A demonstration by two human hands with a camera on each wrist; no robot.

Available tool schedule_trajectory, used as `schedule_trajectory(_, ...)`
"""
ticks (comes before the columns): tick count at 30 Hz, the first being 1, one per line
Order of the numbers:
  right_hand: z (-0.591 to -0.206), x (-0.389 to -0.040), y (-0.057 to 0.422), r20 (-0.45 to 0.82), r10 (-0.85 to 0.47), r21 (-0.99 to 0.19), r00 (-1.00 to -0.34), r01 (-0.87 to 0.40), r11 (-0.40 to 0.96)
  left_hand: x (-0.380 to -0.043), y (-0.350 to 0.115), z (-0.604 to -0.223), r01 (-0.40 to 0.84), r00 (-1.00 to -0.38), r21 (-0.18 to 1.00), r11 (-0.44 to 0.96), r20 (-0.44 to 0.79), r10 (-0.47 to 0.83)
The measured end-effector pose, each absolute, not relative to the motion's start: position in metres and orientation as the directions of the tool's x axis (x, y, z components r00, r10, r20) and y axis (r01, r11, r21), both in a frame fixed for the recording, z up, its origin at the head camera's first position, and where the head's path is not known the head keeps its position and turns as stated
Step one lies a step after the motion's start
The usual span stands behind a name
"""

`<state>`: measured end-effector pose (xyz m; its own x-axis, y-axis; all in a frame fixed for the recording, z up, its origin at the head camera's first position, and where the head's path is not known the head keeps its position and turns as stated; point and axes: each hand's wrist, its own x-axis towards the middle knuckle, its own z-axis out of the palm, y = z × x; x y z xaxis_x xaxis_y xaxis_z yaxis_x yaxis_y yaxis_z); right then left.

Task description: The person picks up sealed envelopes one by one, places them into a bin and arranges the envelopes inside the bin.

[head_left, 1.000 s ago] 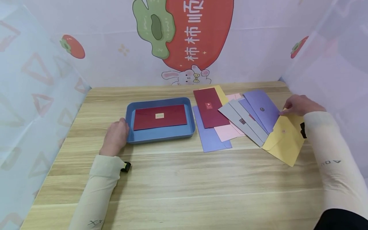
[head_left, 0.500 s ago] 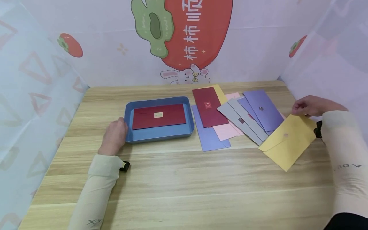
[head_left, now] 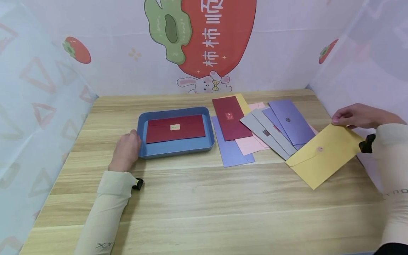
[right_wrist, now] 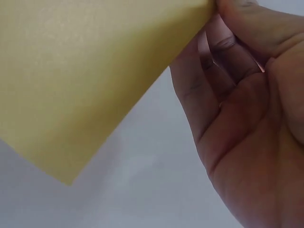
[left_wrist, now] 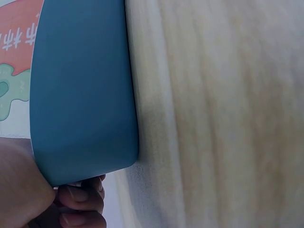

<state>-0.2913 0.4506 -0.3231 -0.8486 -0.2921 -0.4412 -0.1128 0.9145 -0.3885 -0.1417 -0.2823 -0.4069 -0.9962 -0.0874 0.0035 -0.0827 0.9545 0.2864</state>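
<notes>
Shifted rightward since a second ago, the right hand [head_left: 358,116] pinches a yellow envelope [head_left: 322,156] by its upper corner, just right of a purple envelope [head_left: 292,124] and a grey envelope [head_left: 255,124], while the left hand [head_left: 125,150] grips the left end of a blue tray [head_left: 181,144]. Inside it lies a cream-labelled crimson envelope [head_left: 175,128]; right of the tray, a stickered crimson envelope [head_left: 231,122] overlaps a pink envelope [head_left: 250,146] and a blue-violet envelope [head_left: 232,155] on the wood-grain table [head_left: 207,209].

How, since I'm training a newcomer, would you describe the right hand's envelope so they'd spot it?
On the table, right of the blue tray, is an envelope pile. At its right end, the right hand pinches a yellow envelope. Unlike the other yellow envelope, mostly hidden under a dark red one, it shows almost whole.
</notes>
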Motion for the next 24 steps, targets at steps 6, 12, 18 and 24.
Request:
schedule_trajectory(6,-0.318,-0.289,0.459,-0.422,-0.260,-0.408,-0.868,-0.074,0.910,-0.142,-0.282,-0.404,-0.083,-0.996,0.287,0.954,0.001,-0.087)
schedule_trajectory(12,-0.310,-0.286,0.463,-0.398,-0.229,-0.386,-0.888,-0.064,0.920,-0.142,-0.282,-0.402,-0.088,-0.996,0.289,0.953,0.003,-0.093)
schedule_trajectory(18,-0.306,-0.284,0.456,-0.381,-0.213,-0.418,-0.900,-0.038,0.908,-0.142,-0.282,-0.402,-0.083,-0.996,0.292,0.953,0.001,-0.087)
schedule_trajectory(24,-0.315,-0.283,0.445,-0.354,-0.205,-0.474,-0.912,-0.014,0.881,-0.140,-0.282,-0.404,-0.080,-0.996,0.295,0.952,0.001,-0.084)
